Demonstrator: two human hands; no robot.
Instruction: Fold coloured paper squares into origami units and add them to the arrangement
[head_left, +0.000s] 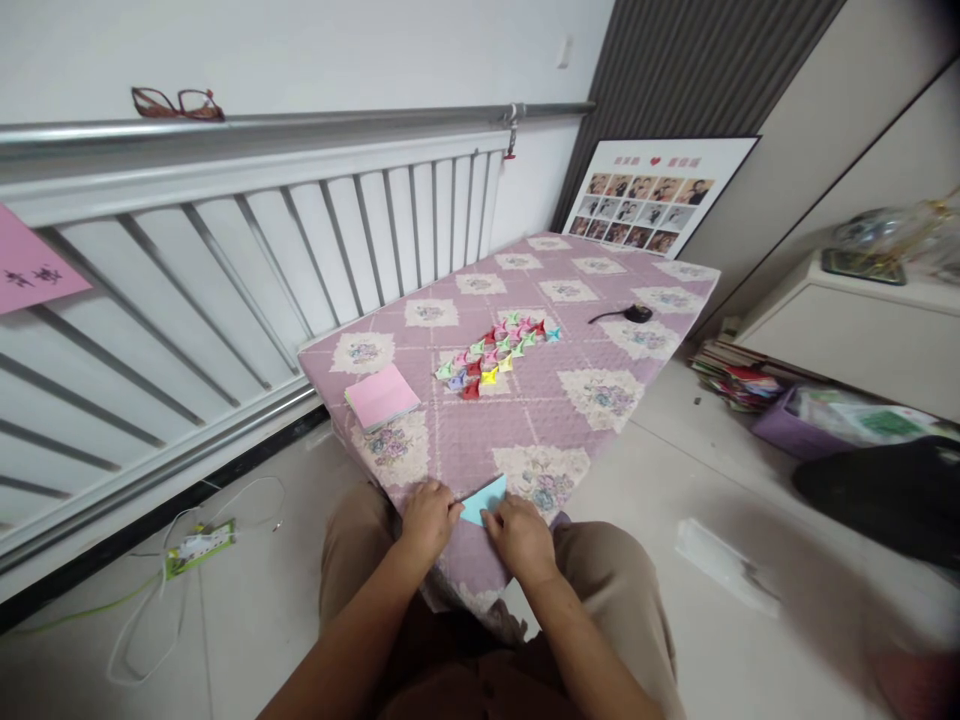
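At the far left we see eyeglasses (pixel 178 103) resting on the metal pipe (pixel 322 121) above the radiator. Next along, on the near left part of our patterned purple tablecloth (pixel 517 422), lies a stack of square paper (pixel 382 397); its top sheet is pink, with paler yellowish-green edges showing beneath. Our left hand (pixel 429 520) lies palm down at the near end of the table, fingers curled and tips touching the left end of the blue paper (pixel 484 500); whether they pinch it or only press it, we cannot tell.

That paper sits between our two hands, near the table's narrow end. It is plain light blue, with a straight upper edge slanting up to a sharp corner at the right and the visible part tapering downward. To us it looks folded, though our fingers cover both ends. Beyond it, small folded pieces (pixel 495 356) in red, pink, green, yellow and blue stand close together in slanting rows. Our right hand (pixel 523 532) touches the paper's right end, thumb against its lower part and fingers bent beside the corner; how firmly it grips, we cannot tell.
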